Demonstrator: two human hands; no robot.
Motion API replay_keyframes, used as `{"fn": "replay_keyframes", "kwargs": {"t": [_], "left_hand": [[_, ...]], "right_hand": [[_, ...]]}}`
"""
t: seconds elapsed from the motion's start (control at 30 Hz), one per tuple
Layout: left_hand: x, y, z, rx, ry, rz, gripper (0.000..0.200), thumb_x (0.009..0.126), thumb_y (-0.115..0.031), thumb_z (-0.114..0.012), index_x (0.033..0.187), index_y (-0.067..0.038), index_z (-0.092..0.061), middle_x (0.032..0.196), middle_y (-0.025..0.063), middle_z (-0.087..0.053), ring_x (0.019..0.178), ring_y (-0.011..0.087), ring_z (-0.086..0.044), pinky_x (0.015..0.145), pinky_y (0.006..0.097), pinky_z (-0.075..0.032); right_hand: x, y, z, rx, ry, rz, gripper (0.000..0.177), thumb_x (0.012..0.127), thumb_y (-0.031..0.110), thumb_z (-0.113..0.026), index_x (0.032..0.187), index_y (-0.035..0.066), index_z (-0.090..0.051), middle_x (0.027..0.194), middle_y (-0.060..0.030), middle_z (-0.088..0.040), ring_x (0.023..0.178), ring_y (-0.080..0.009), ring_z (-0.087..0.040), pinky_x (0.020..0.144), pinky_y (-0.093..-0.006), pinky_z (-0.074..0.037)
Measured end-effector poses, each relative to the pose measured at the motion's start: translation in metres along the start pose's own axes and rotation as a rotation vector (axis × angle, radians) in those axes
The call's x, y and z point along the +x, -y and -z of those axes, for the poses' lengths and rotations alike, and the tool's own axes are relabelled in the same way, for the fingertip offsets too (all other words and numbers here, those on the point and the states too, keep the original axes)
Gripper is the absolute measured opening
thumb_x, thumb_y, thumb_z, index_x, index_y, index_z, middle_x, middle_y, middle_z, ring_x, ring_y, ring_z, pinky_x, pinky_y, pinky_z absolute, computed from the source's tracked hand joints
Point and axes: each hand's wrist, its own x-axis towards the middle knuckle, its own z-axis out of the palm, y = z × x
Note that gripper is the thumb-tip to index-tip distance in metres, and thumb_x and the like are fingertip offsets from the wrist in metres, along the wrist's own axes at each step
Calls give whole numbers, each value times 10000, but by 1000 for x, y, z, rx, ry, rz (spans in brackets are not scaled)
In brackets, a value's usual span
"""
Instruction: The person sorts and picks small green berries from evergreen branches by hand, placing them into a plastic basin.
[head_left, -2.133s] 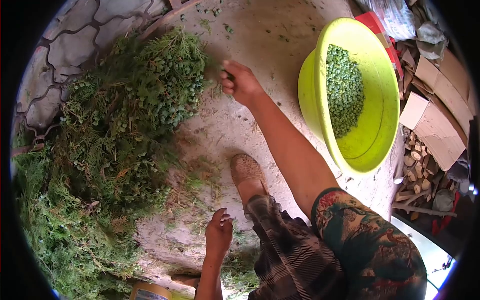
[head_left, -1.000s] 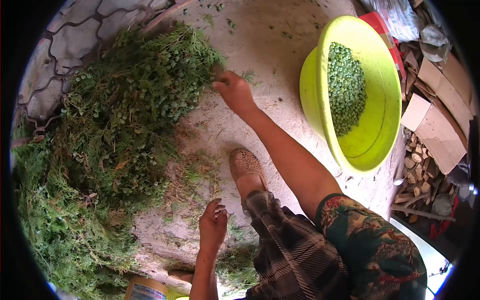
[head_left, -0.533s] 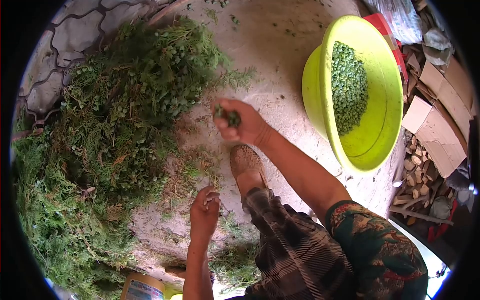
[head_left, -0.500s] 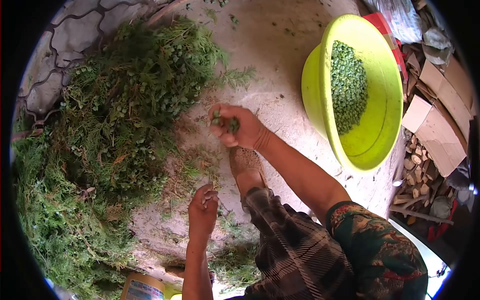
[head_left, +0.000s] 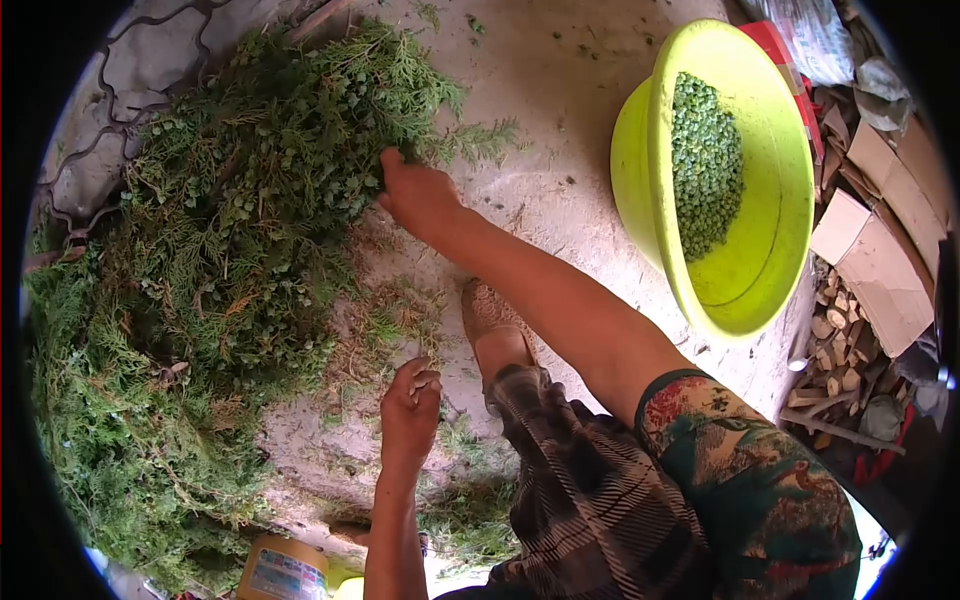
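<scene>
A large heap of green conifer branches (head_left: 250, 210), with small round green cones among the sprays, lies on the left. My right hand (head_left: 422, 200) reaches to the heap's right edge. Its fingers are bent in against the foliage, and the tips are hidden there, so what they grip is not visible. Lower down, my left hand (head_left: 408, 412) hovers over the scattered bits, its fingers curled in; any contents are hidden. A tilted yellow-green basin (head_left: 740, 290) stands at the upper right, holding a mass of small green cones (head_left: 705, 165).
My shoe (head_left: 490, 310) is on the dusty floor (head_left: 560, 200) between heap and basin. Cardboard (head_left: 880, 265) and chopped wood (head_left: 835, 340) lie at the right. A yellow container (head_left: 285, 570) stands at the bottom, and a curved metal grille (head_left: 115, 90) at the upper left.
My right hand, which showed green cones in its curled fingers, has moved up and left to the heap's edge. My left hand has barely moved.
</scene>
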Motion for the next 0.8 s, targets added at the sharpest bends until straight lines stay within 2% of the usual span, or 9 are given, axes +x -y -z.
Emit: {"fn": "replay_keyframes", "kwargs": {"t": [0.17, 0.4, 0.47, 0.5, 0.53, 0.6, 0.7, 0.77, 0.8], "left_hand": [[-3, -1, -3, 46, -3, -58, 328, 887, -46, -518, 1208, 13, -487, 1002, 94, -594, 849, 115, -537, 739, 243, -437], [-9, 3, 1, 67, -27, -21, 336, 884, -40, -519, 1215, 4, -481, 1002, 100, -593, 838, 121, -540, 746, 250, -440], [-13, 7, 1, 31, -33, -43, 335, 886, -49, -522, 1212, 11, -479, 1015, 105, -597, 859, 132, -558, 758, 261, -450], [-14, 7, 0, 25, -39, -36, 335, 886, -49, -522, 1212, 11, -479, 1015, 105, -597, 859, 132, -558, 758, 261, -450], [-15, 5, -1, -69, -29, 11, 325, 882, -66, -529, 1197, 3, -492, 993, 95, -608, 882, 155, -575, 793, 287, -456], [-14, -1, -4, -157, -13, 57, 315, 877, -82, -536, 1182, -6, -506, 972, 85, -619, 906, 179, -593, 828, 314, -463], [-9, -17, -6, -301, -3, 71, 360, 899, -140, -528, 1223, 9, -477, 1057, 106, -602, 987, 214, -587, 874, 342, -455], [-3, -38, -9, -322, -179, -215, 455, 919, -180, -494, 1309, 30, -392, 1237, 151, -514, 1097, 253, -542, 922, 359, -436], [3, -40, -12, -321, -202, -210, 455, 919, -180, -494, 1309, 30, -392, 1237, 151, -514, 1097, 253, -542, 922, 359, -436]], "right_hand": [[0, -12, -7, -49, -43, -10, 325, 761, -3, -579, 1049, -20, -430, 806, -202, -632, 758, -357, -640, 612, -459, -505], [3, -24, -7, -243, -59, 62, 375, 794, 44, -579, 1119, -61, -424, 775, -162, -630, 666, -306, -635, 544, -411, -500], [-21, -34, 10, 917, 49, -351, 285, 838, 120, -576, 1070, -17, -484, 713, -80, -599, 546, -200, -580, 442, -320, -456], [-37, -43, 11, 1374, 77, -304, 163, 861, 171, -558, 971, 53, -538, 661, -16, -541, 464, -111, -494, 369, -245, -375], [-48, -44, 9, 1374, 83, -311, 163, 861, 171, -558, 971, 53, -538, 661, -16, -541, 464, -111, -494, 369, -245, -375], [-66, -42, 7, 2110, 314, -396, 100, 859, 178, -549, 915, 95, -541, 641, -23, -519, 422, -100, -458, 339, -235, -332], [-86, -21, 3, 2196, 452, -377, 131, 870, 220, -513, 926, 102, -526, 617, -13, -485, 408, -106, -417, 346, -253, -326], [-93, -5, 1, 2173, 600, -290, 155, 877, 241, -485, 933, 99, -513, 591, -10, -455, 411, -112, -401, 359, -259, -318], [-96, 1, 0, 2178, 626, -296, 155, 877, 241, -485, 933, 99, -513, 591, -10, -455, 411, -112, -401, 359, -259, -318]]}}
